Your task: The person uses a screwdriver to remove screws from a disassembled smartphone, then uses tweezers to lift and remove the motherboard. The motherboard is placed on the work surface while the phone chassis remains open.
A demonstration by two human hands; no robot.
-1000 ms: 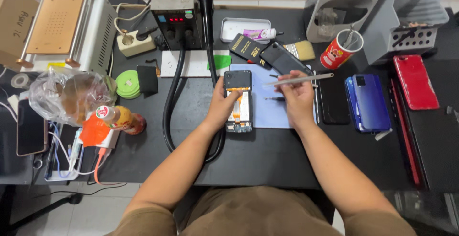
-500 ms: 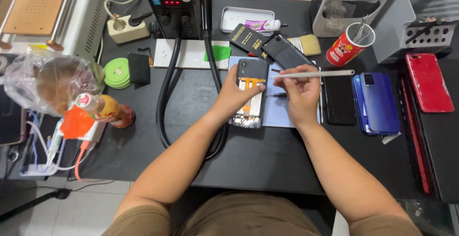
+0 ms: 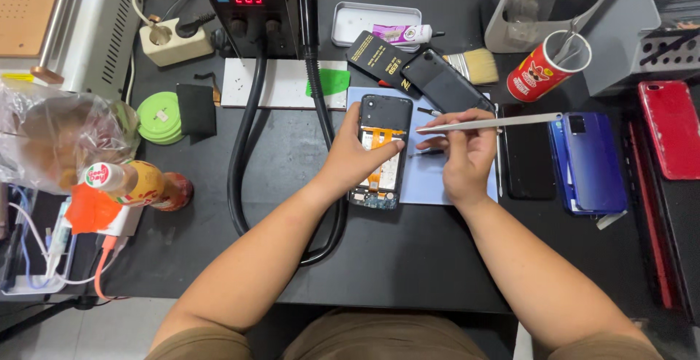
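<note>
An opened phone (image 3: 382,149) with its back cover off lies on a pale blue mat (image 3: 430,178) at the middle of the black workbench; orange flex cables show inside. My left hand (image 3: 355,157) grips the phone's left edge and holds it down. My right hand (image 3: 462,149) sits just right of the phone and pinches metal tweezers (image 3: 488,123), which lie nearly level with their far end pointing right. The tips near the phone are partly hidden by my fingers.
A hot-air station (image 3: 248,3) with a red display stands at the back, its black hose (image 3: 244,156) looping down left of the phone. A black phone (image 3: 528,159), blue phone (image 3: 589,159) and red phone (image 3: 672,130) lie right. A red cup (image 3: 543,72), brush (image 3: 477,65), green tape rolls (image 3: 160,118) and bottle (image 3: 138,185) stand about.
The camera has tipped lower and closer. My right hand with the tweezers moved slightly down toward the phone's right edge; my left hand stays on the phone.
</note>
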